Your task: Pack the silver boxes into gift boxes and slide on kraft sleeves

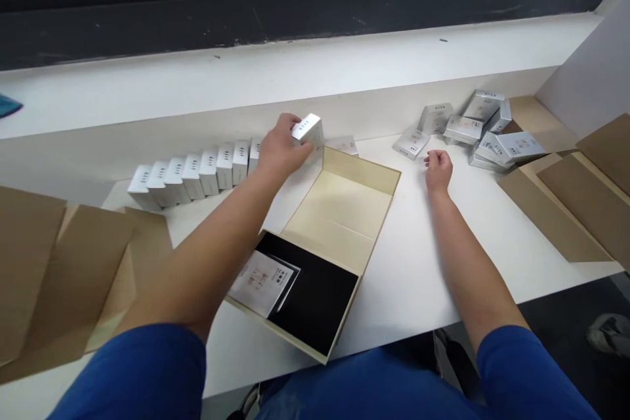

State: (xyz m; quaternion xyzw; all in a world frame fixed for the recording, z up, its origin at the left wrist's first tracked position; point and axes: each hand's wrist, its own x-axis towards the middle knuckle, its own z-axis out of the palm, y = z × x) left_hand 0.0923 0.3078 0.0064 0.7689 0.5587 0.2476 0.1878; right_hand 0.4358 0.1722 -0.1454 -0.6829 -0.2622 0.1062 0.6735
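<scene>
My left hand (283,147) grips a small silver-white carton (309,128), held upright near the back wall, at the right end of a row of similar cartons (201,170). My right hand (438,169) rests by the table with its fingers curled in and nothing visible in them. Just beyond it lies a flat carton (411,142). Between my arms is an open cream gift box (339,210) with its lid folded back. In its black-lined base (319,302), a printed white square packet (260,282) lies at the left, partly behind my left forearm.
More silver cartons (485,125) lie in a loose pile at the back right. One open cardboard box (566,203) stands at the right, another (73,275) at the left. Behind the white table (388,269) run a low wall, a sill (344,52) and dark window frames.
</scene>
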